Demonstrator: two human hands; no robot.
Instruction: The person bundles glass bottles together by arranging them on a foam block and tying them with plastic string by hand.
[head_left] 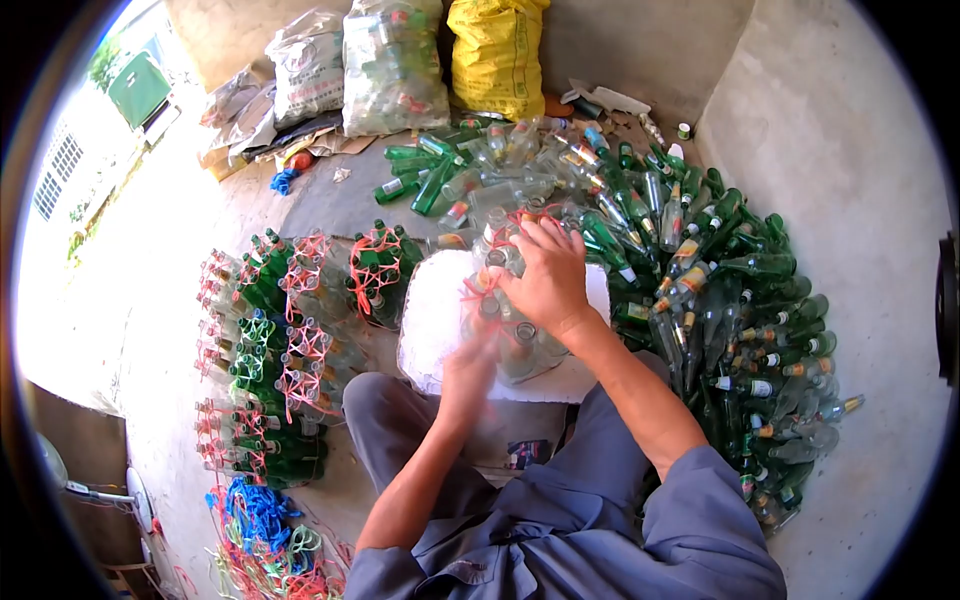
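Observation:
Several clear glass bottles (520, 350) stand upright in a cluster on a white foam block (430, 300) between my knees. Red string (477, 287) runs around their necks. My right hand (548, 275) is over the far right of the cluster, its fingers curled over the bottle tops and the thumb reaching toward the string. The bottle necks beneath that palm are hidden. My left hand (470, 368) is at the near left side of the cluster, smeared by motion, so its fingers cannot be made out.
Tied bundles of bottles (265, 350) stand on the left. A large heap of loose green and clear bottles (720, 300) curves along the right wall. Blue and red string (260, 515) lies at lower left. Filled sacks (395, 70) and a yellow sack (497, 60) line the back wall.

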